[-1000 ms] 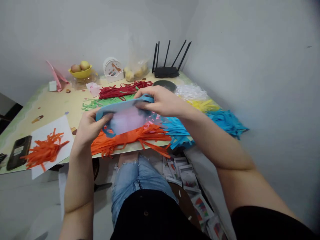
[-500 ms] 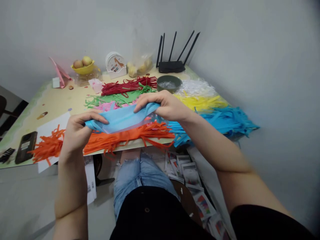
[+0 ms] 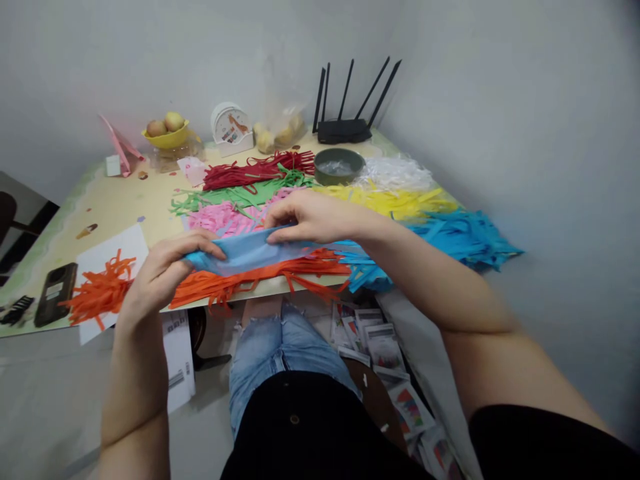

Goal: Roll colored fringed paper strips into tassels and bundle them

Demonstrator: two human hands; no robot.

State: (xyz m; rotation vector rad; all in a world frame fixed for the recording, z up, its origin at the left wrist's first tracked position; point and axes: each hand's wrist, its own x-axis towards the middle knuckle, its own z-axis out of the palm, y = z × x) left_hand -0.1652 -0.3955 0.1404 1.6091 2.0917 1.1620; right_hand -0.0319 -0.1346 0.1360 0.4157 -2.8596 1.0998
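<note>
Between my two hands a light blue strip of tissue paper (image 3: 245, 252) is held out, slightly see-through and sagging a little. My left hand (image 3: 165, 267) pinches its left end. My right hand (image 3: 310, 219) grips its upper edge toward the right, thumb below and fingers above. Underneath lie orange paper tassels (image 3: 260, 273) along the table's front edge, with another orange bunch (image 3: 103, 290) by my left wrist. Pink fringe (image 3: 220, 217) lies just beyond the strip. Blue fringe (image 3: 460, 237) spreads out behind my right forearm, which hides part of it.
Red fringe (image 3: 250, 172), green fringe (image 3: 250, 195), yellow fringe (image 3: 400, 201) and white fringe (image 3: 400, 175) lie on the table (image 3: 115, 207). A dark green bowl (image 3: 339, 175) and a black router (image 3: 345, 131) stand behind. A phone (image 3: 55, 293) lies at the left; packets (image 3: 385, 350) lie below.
Both hands have come down slightly, and my left hand has moved a little to the right. My right hand has turned and flattened, its wrist now further over the strip.
</note>
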